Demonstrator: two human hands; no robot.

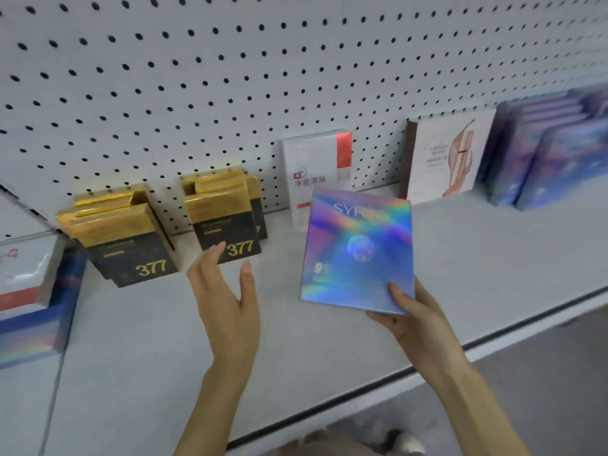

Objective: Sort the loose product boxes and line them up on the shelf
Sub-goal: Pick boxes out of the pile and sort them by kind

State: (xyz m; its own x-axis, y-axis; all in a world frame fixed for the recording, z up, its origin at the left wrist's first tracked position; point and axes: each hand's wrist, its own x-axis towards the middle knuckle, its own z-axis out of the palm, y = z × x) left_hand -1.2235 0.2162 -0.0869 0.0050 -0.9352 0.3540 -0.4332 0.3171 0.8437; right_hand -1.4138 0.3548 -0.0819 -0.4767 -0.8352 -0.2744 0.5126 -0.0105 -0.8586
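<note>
A grey shelf (148, 324) runs under a white pegboard wall (197, 77). The right hand (414, 317) pinches the lower corner of a holographic SYR box (357, 251), held tilted above the shelf, in front of a white box (312, 172). The left hand (223, 291) is spread, fingers straight, just beside the black-and-gold 377 boxes (227, 222).

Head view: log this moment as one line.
right hand: holds holographic square cardboard box | left hand: empty, near black-and-gold 377 box

Bare forearms lead to the left hand (227, 297) and right hand (411, 315), fingers slender.
</note>
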